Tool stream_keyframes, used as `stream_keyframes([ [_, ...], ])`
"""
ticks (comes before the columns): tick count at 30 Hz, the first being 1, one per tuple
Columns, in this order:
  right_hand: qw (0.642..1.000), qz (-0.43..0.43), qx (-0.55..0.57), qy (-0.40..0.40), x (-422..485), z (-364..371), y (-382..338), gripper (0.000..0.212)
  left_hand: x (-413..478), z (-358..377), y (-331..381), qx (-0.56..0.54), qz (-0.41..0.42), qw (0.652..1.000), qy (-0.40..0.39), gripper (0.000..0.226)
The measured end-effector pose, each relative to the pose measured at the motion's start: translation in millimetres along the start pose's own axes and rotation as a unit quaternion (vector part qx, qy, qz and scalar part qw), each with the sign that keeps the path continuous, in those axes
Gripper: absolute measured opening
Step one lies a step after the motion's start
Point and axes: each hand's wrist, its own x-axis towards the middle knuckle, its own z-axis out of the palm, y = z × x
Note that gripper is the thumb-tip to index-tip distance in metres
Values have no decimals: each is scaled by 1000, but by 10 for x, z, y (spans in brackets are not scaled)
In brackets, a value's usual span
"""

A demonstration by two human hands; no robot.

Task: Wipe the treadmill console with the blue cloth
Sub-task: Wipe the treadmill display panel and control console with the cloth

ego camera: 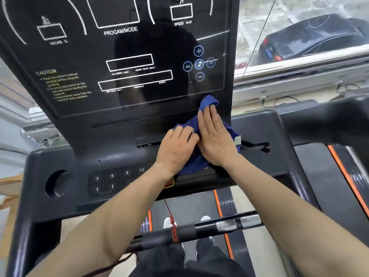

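Beyond the window to your upper right sits a dark car [311, 37] on wet pavement. Black cables [279, 100] trail along the sill below the glass. Beneath you runs the belt [225, 200], edged with orange stripes [218, 206], and a red cord [172, 224] (its clip end blurred) hangs across the black handlebar [199, 228].

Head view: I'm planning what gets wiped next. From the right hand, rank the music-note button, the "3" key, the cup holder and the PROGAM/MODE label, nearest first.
From the right hand, flat on the blue cloth:
1. Music-note button, just above.
2. "3" key, lower left.
3. PROGAM/MODE label, upper left.
4. Cup holder, far left.
The last two are close; I wouldn't insist on their order.
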Motion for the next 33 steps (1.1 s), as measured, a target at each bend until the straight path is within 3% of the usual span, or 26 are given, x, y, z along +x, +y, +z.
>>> stream_keyframes([
  [5,1000,-18,-5,-21,-340,106,-49,66,-113,-52,250,-27,-66,992,-102,7],
  [10,998,-44,3,-39,-693,164,-161,63,-298,-257,310,-66,-15,990,-122,6],
  [13,993,-96,0,-62,-577,162,-202,66,-395,-290,185,-10,22,989,-143,5],
  [15,992,-108,1,-64,-394,129,-223,67,-389,-270,131,27,-13,990,-139,6],
  [20,997,-52,-8,-63,-303,62,-58,67,-271,-115,371,-75,-134,981,-120,29],
  [26,992,109,29,-53,-725,87,145,73,-171,51,691,-131,-127,960,-214,57],
  [33,998,41,11,-47,-883,155,-86,68,-520,-181,563,-73,-66,953,-285,66],
])
